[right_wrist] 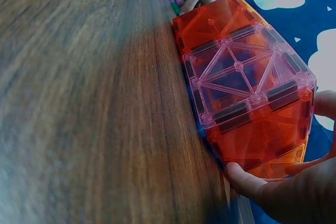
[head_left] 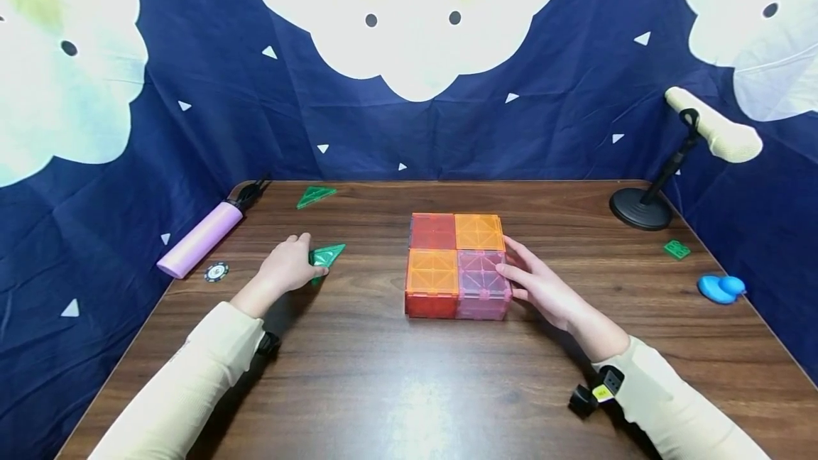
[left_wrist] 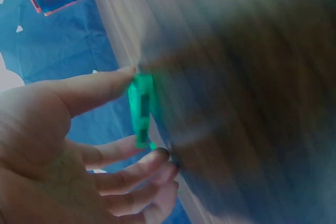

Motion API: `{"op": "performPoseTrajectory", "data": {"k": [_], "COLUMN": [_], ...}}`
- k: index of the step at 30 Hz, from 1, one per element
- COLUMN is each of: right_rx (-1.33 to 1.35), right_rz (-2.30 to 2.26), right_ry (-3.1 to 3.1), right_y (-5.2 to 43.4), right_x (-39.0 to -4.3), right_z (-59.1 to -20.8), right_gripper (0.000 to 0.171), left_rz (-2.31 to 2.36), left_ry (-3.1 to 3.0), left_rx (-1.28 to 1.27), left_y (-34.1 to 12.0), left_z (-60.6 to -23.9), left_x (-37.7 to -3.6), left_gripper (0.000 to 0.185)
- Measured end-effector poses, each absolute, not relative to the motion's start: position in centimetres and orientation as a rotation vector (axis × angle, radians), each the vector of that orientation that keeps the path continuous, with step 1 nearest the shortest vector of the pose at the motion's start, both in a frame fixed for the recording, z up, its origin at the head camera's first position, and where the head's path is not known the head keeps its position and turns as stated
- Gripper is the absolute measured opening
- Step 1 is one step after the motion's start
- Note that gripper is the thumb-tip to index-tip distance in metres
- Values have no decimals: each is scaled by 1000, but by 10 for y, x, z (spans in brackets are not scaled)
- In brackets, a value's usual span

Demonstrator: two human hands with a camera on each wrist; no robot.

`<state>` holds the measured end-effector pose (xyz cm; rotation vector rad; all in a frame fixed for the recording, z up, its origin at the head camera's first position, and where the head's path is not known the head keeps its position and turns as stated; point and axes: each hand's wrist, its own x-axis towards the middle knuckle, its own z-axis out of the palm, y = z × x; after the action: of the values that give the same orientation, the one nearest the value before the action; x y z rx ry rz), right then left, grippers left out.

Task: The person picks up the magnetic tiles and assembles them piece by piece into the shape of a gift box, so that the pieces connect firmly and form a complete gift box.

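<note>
— What does the person have in hand at the bench [head_left: 383, 389]?

— The left hand [head_left: 289, 268] pinches a green triangle tile [head_left: 326, 256] by its edge, thumb on one side and fingers on the other, lifting it partly off the wood at the left. The right hand [head_left: 543, 282] rests with straight, relaxed fingers against the right side of a tile box [head_left: 456, 265], a flat block of orange, red and pink squares at the middle of the bench.

— How would such pieces likely handle?

— The triangle looks thin, stiff and light, of smooth plastic that could slip; an edge pinch near a corner seems the surest hold. The box appears to be separate tiles joined along their borders, so it may come apart if squeezed or lifted by one panel. Holding both opposite sides low down looks safer.

— Anything else nearby?

— A second green triangle [head_left: 316, 196] lies farther back, beside a lilac tube [head_left: 199, 240]; a blue duck [head_left: 721, 287] sits at far right.
</note>
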<state>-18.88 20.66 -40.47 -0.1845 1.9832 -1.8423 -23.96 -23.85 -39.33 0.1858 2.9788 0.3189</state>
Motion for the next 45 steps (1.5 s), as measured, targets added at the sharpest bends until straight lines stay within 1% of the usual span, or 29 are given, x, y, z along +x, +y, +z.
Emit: {"op": "performPoseTrajectory", "data": {"k": [5,7,13,16,19,24,32,37,45], "right_rx": [-188,-188,-270,-342,-412,-477,-491,-507,-524], "right_rz": [-1850,-1855,-1896,-1886,-1836,-1806,-1794,-1800,-1808], "right_ry": [1972,1973,1945,1970,2017,2020,2027,2017,2021], "right_y": [207,207,210,212,215,218,218,217,220], "right_x": [-188,-188,-185,-185,-185,-187,-188,-189,-190], "right_z": [-406,-407,-410,-412,-413,-414,-414,-415,-417], "right_gripper": [78,78,83,87,95,106,106,106,106], "left_rz": [537,626,937,1090,1202,1328,1318,1261,1272], "left_ry": [2988,2991,3007,3012,2983,2872,2786,2781,2771], "left_rx": [237,287,421,497,589,752,933,951,972], "left_y": [-232,-229,-206,-189,-170,-139,-104,-94,-89], "left_z": [-394,-392,-379,-369,-358,-349,-351,-354,-356], "left_x": [-239,-238,-238,-238,-236,-234,-235,-237,-239], "left_gripper": [38,29,11,9,9,10,14,13,13]}}
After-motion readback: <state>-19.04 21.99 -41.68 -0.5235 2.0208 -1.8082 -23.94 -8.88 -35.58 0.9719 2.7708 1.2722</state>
